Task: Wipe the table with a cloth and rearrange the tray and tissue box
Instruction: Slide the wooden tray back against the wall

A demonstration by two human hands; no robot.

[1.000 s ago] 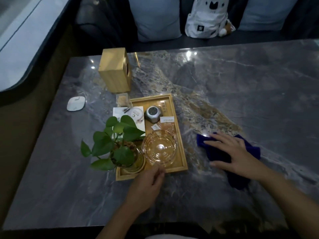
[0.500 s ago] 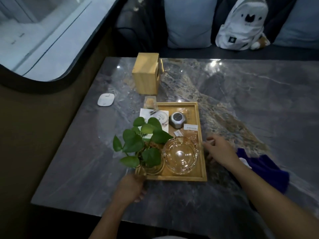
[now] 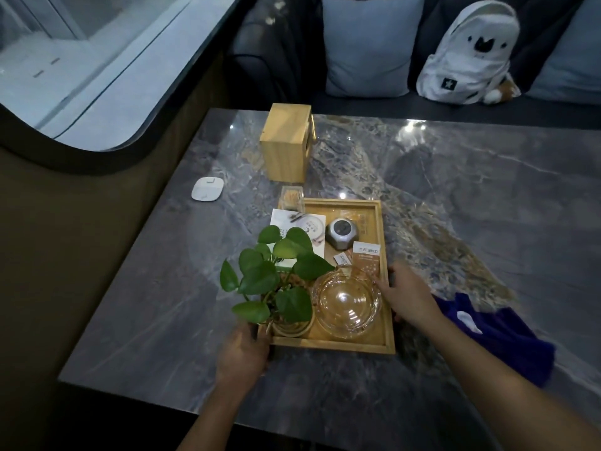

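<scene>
A wooden tray (image 3: 380, 229) lies on the dark marble table (image 3: 487, 206), carrying a potted green plant (image 3: 279, 281), a glass bowl (image 3: 346, 302), a small grey device (image 3: 342, 233) and paper cards. My left hand (image 3: 242, 353) grips the tray's near left corner. My right hand (image 3: 406, 294) holds its right rim. The blue cloth (image 3: 497, 333) lies loose on the table just right of my right arm. An upright wooden tissue box (image 3: 286, 141) stands beyond the tray, apart from it.
A small white flat object (image 3: 207, 189) lies near the table's left edge. A little clear container (image 3: 291, 198) sits at the tray's far left corner. Behind the table a sofa holds cushions (image 3: 367, 43) and a white backpack (image 3: 468, 56). A window is at the left.
My right hand left the blue cloth and took hold of the tray's right rim. My left hand shifted from the tray's front edge to its near left corner. The view moved left.
</scene>
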